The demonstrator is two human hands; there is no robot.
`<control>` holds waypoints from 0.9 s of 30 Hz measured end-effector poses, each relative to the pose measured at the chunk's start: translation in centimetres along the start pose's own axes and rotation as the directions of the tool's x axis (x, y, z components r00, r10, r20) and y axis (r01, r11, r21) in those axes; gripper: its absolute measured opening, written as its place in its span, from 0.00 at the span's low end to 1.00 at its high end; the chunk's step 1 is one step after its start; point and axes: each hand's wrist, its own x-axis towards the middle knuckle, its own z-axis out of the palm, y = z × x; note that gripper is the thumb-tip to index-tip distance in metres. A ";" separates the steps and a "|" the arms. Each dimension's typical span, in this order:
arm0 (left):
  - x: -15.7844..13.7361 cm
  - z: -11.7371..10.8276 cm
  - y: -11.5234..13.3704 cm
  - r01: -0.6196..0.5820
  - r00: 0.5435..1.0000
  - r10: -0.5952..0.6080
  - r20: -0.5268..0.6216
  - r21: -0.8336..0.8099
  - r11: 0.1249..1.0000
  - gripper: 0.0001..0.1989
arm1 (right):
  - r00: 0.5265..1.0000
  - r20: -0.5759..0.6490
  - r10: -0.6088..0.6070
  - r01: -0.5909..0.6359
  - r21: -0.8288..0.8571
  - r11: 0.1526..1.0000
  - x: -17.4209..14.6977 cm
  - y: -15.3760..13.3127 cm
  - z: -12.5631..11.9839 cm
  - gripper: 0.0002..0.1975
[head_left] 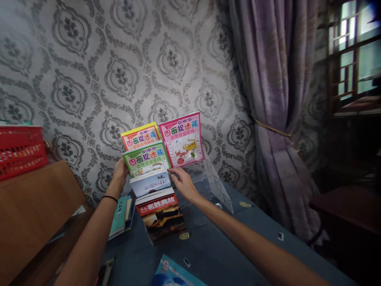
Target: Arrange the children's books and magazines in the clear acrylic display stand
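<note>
A green picture book [147,159] stands in the second tier of a clear stepped display rack [218,186]. My left hand [120,171] grips its left edge, the fingertips partly hidden behind it. At its lower right corner my right hand [183,182] closes thumb and fingers on the edge. Behind it rises an orange and yellow book [139,134], and to the right a pink book [183,139] leans on the top tier. Lower down in the rack are a pale blue book [151,184] and a red and dark book [162,216] in front.
Several books [119,216] lie stacked left of the rack on the blue-grey tabletop [238,242]. A blue book [175,274] lies at the near edge. On the left, a red basket [20,147] sits on a cardboard box [41,210]. A purple curtain [276,99] hangs at right.
</note>
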 end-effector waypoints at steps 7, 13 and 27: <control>-3.8 -0.5 0.7 -0.215 0.974 0.211 -0.081 -0.049 0.975 0.30 | 1.000 0.002 0.004 -0.004 -0.015 1.000 0.5 -0.3 -0.2 0.13; -4.6 0.0 1.0 -0.151 0.988 0.138 0.069 0.230 0.962 0.36 | 0.998 0.062 0.001 0.001 -0.025 1.000 1.3 -1.0 -0.7 0.09; -3.7 0.9 1.0 -0.184 0.976 0.212 -0.044 0.350 0.918 0.27 | 0.994 0.074 0.083 -0.090 0.093 0.992 2.1 -0.6 -0.4 0.10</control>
